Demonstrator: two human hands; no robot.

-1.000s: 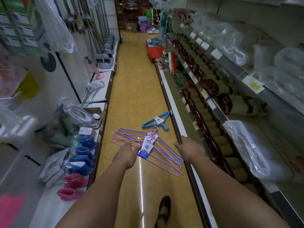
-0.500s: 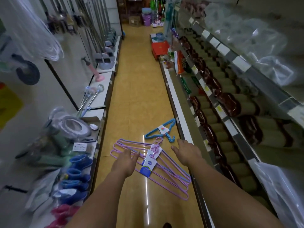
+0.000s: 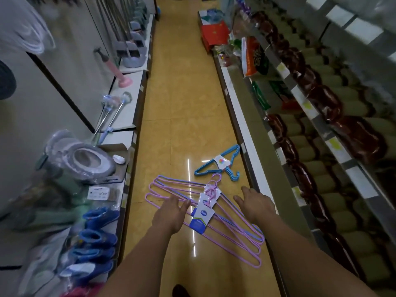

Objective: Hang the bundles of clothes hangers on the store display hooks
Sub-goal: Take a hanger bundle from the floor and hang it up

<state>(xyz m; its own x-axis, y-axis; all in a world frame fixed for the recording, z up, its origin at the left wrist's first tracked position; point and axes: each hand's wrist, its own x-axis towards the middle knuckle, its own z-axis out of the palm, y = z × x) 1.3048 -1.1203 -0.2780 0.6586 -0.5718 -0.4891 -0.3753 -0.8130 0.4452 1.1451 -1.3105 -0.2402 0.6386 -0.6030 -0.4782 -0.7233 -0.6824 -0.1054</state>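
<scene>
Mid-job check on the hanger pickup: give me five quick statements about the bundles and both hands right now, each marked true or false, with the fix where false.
1. The pink hanger bundle lies on the floor. True.
2. The blue hanger bundle already hangs on a display hook. False: it lies on the floor, beyond the pink one.
3. The left hand reaches over the pink bundle with fingers extended. True.
4. The right hand grips the blue bundle. False: it is open and holds nothing, short of the blue bundle.
5. The pink bundle carries a white and blue label card. True.
</scene>
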